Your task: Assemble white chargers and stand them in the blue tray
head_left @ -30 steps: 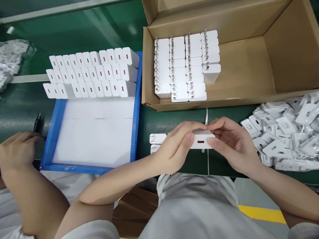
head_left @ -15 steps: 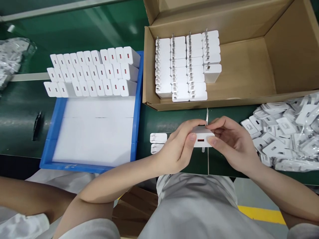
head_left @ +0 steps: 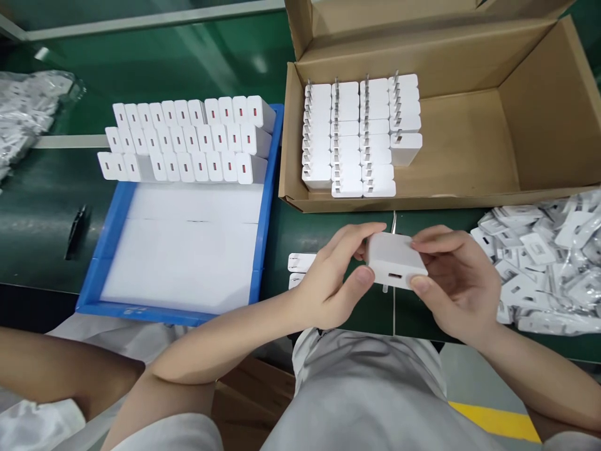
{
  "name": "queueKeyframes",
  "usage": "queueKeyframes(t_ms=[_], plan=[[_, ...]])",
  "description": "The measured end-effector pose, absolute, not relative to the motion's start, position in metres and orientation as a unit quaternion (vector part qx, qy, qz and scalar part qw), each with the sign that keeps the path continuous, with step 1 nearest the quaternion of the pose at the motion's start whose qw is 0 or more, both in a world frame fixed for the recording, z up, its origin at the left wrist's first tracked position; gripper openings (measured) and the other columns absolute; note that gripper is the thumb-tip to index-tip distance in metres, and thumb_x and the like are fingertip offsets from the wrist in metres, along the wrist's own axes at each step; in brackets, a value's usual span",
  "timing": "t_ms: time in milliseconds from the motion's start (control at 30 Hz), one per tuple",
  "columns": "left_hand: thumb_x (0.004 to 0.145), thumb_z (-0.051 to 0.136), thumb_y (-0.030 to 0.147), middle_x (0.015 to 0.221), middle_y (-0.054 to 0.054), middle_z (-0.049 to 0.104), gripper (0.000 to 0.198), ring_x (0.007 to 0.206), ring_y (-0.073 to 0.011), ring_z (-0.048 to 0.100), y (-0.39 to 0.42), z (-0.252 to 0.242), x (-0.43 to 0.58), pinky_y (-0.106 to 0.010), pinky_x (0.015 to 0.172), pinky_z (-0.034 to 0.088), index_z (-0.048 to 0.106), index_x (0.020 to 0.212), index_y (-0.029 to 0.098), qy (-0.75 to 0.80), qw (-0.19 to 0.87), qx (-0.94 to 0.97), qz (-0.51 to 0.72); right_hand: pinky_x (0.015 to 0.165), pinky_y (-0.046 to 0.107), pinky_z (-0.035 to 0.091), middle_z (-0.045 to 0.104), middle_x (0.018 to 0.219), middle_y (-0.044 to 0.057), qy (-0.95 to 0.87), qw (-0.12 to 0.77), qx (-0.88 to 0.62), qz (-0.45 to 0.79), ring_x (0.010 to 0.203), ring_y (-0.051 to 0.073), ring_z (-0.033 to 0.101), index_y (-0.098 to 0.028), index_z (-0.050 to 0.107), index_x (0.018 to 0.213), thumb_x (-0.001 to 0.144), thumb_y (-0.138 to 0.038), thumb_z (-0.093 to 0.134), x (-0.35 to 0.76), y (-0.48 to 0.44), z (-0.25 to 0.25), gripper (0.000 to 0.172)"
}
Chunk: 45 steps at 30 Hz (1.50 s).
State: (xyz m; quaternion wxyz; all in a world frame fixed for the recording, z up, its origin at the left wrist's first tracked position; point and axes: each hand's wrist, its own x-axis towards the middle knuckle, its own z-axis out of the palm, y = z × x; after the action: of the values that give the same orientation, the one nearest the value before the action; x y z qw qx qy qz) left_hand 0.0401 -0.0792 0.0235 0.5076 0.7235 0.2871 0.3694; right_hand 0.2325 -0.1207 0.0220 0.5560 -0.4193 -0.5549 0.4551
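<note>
A white USB wall charger (head_left: 394,254) is in front of me, tilted, with the dark slot of its port facing me. My right hand (head_left: 453,282) pinches its right end between thumb and fingers. At its left end, my left hand (head_left: 335,275) has the thumb at the near corner and fingers along the far side. Behind the charger a thin metal tool (head_left: 394,220) sticks out, mostly hidden. Two small white pieces (head_left: 300,262) lie just left of my left hand, partly covered by it.
A blue-rimmed tray (head_left: 94,285) at left carries rows of white chargers (head_left: 188,138) with ports showing. An open cardboard box (head_left: 462,131) holds chargers, prongs up. Bagged white parts (head_left: 547,257) lie right. Black tweezers (head_left: 75,232) lie far left, near another person's arm (head_left: 70,366).
The charger has turned and tipped, so its broad top now shows, and it has shifted slightly right. My left fingers have loosened around it. The whole view has shifted a little.
</note>
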Motion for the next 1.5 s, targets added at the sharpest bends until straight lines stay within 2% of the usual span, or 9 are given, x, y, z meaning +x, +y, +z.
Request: queueKeyframes(t_ms=[133, 333, 533, 700, 933, 1100, 1500], plan=[[0.096, 0.05, 0.03, 0.11, -0.014, 0.059, 0.043, 0.091, -0.0185, 0.057, -0.078, 0.028, 0.042, -0.032, 0.081, 0.051, 0.045, 0.136, 0.015, 0.275, 0.462, 0.748, 0.389, 0.067, 0.036, 0.05, 0.053, 0.102, 0.009, -0.577, 0.557, -0.414, 0.43, 0.088, 0.022, 0.055, -0.026, 0.062, 0.112, 0.083, -0.013, 0.068, 0.236, -0.121, 0.022, 0.033], [0.092, 0.053, 0.018, 0.107, -0.015, 0.06, 0.037, 0.089, -0.0181, 0.055, -0.078, 0.033, 0.044, -0.03, 0.076, 0.051, 0.053, 0.128, 0.012, 0.244, 0.463, 0.741, 0.421, 0.067, 0.035, 0.049, 0.053, 0.1, 0.008, -0.581, 0.556, -0.404, 0.436, 0.087, 0.021, 0.053, -0.026, 0.061, 0.112, 0.083, -0.013, 0.067, 0.235, -0.121, 0.021, 0.033], [0.094, 0.053, 0.022, 0.093, -0.01, 0.061, 0.027, 0.078, -0.0152, 0.053, -0.079, 0.033, 0.045, -0.03, 0.073, 0.047, 0.059, 0.118, 0.011, 0.304, 0.521, 0.693, 0.395, 0.068, 0.031, 0.049, 0.053, 0.093, 0.005, -0.53, 0.549, -0.417, 0.494, 0.084, 0.018, 0.053, -0.026, 0.062, 0.105, 0.086, -0.016, 0.067, 0.23, -0.121, 0.022, 0.021], [0.095, 0.054, 0.029, 0.09, -0.009, 0.062, 0.026, 0.076, -0.0152, 0.055, -0.078, 0.032, 0.045, -0.03, 0.069, 0.045, 0.061, 0.112, 0.011, 0.335, 0.585, 0.637, 0.374, 0.059, 0.029, 0.048, 0.055, 0.09, 0.004, -0.472, 0.532, -0.44, 0.549, 0.076, 0.016, 0.054, -0.025, 0.062, 0.096, 0.087, -0.023, 0.07, 0.23, -0.118, 0.021, 0.012], [0.093, 0.058, 0.03, 0.085, -0.006, 0.059, 0.025, 0.075, -0.0138, 0.055, -0.076, 0.035, 0.046, -0.027, 0.065, 0.042, 0.063, 0.109, 0.011, 0.333, 0.631, 0.596, 0.368, 0.057, 0.03, 0.05, 0.058, 0.09, 0.003, -0.449, 0.519, -0.45, 0.572, 0.071, 0.015, 0.057, -0.027, 0.064, 0.094, 0.085, -0.028, 0.072, 0.233, -0.117, 0.021, 0.013], [0.092, 0.06, 0.03, 0.082, -0.004, 0.058, 0.022, 0.072, -0.0116, 0.053, -0.076, 0.037, 0.047, -0.024, 0.062, 0.042, 0.064, 0.107, 0.013, 0.329, 0.651, 0.578, 0.366, 0.058, 0.029, 0.051, 0.059, 0.09, 0.003, -0.448, 0.518, -0.452, 0.572, 0.077, 0.016, 0.058, -0.026, 0.064, 0.094, 0.084, -0.029, 0.073, 0.235, -0.116, 0.021, 0.013], [0.091, 0.062, 0.027, 0.082, -0.004, 0.057, 0.021, 0.072, -0.0111, 0.053, -0.076, 0.034, 0.046, -0.023, 0.062, 0.044, 0.065, 0.107, 0.015, 0.327, 0.644, 0.581, 0.375, 0.059, 0.031, 0.052, 0.061, 0.088, 0.003, -0.455, 0.509, -0.465, 0.563, 0.075, 0.018, 0.06, -0.027, 0.064, 0.095, 0.084, -0.033, 0.073, 0.236, -0.115, 0.021, 0.015]])
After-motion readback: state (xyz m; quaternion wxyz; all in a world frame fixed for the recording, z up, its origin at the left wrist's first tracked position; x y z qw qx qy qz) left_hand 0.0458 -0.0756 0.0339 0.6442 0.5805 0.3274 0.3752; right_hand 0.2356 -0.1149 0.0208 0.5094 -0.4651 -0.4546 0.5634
